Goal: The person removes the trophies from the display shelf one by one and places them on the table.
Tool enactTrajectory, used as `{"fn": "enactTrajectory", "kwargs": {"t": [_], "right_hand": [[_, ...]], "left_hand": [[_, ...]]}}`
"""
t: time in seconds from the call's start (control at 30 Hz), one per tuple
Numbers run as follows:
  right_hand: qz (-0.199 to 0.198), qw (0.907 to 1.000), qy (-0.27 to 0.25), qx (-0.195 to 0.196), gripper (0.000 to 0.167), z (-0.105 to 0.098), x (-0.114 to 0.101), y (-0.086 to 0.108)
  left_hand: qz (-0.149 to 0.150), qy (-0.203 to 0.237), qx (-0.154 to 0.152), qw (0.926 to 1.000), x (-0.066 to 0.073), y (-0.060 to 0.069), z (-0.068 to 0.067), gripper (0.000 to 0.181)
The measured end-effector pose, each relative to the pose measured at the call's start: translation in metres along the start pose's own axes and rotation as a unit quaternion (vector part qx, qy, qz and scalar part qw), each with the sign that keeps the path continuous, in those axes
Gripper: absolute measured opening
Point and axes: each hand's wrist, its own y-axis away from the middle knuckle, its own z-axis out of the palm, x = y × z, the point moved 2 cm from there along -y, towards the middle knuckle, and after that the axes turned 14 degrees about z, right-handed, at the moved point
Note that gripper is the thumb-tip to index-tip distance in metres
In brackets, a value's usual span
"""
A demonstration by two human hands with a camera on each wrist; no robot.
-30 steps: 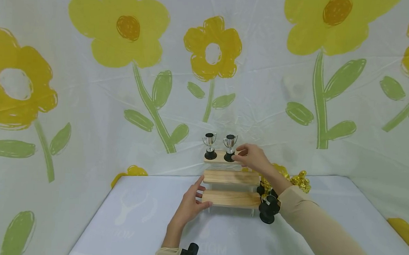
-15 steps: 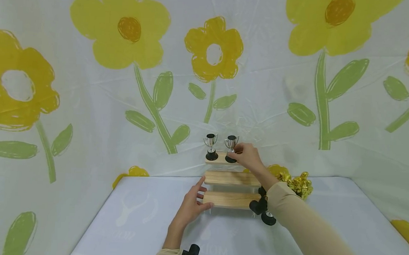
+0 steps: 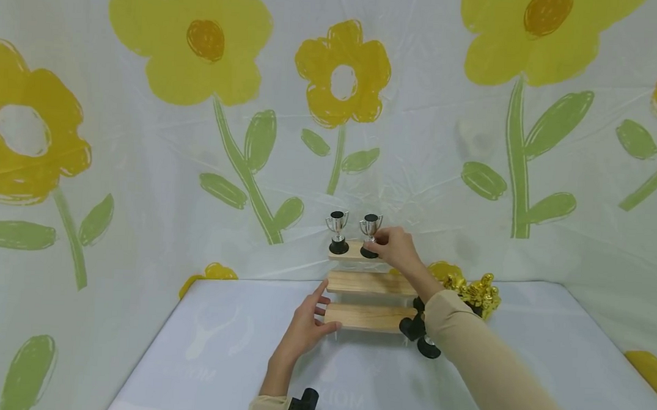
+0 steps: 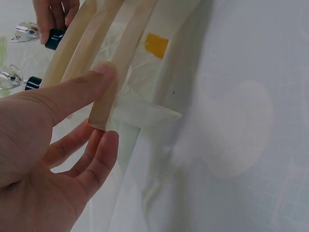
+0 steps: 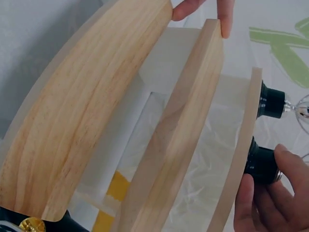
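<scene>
A three-tier wooden display shelf (image 3: 371, 283) with clear supports stands on the table. My left hand (image 3: 304, 323) grips its left end; in the left wrist view the thumb lies on the lowest board (image 4: 126, 63) and fingertips meet its end from the other side. Two small silver trophy cups with black bases stand upright on the top board. The left trophy cup (image 3: 337, 220) is untouched. My right hand (image 3: 397, 251) pinches the black base of the right trophy cup (image 3: 370, 224); in the right wrist view that base (image 5: 263, 165) sits against the top board, between thumb and fingers.
Gold figure trophies (image 3: 484, 294) stand right of the shelf, partly behind the right sleeve (image 3: 466, 324). A black trophy base (image 3: 428, 349) shows near the shelf's front right corner. The white table (image 3: 234, 347) meets a flower-printed cloth (image 3: 418, 172) behind.
My right hand has moved slightly left and closed its fingers round the right trophy cup's base. The right forearm has shifted left, and the left hand has stayed on the shelf.
</scene>
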Motion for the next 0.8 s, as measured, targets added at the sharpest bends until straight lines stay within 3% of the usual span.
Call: {"fn": "enactTrajectory", "kwargs": {"t": [0.3,0.8], "right_hand": [[0.025,0.9996,-0.001,-0.013,0.033,-0.0011,-0.0029,0.0019],[0.026,0.9995,-0.014,-0.012,0.036,-0.0017,-0.002,0.0042]], "left_hand": [[-0.005,0.001,0.002,1.0,-0.0001,0.0003,0.0,0.096],[-0.004,0.003,0.003,1.0,0.0014,0.0006,-0.0007,0.095]]}}
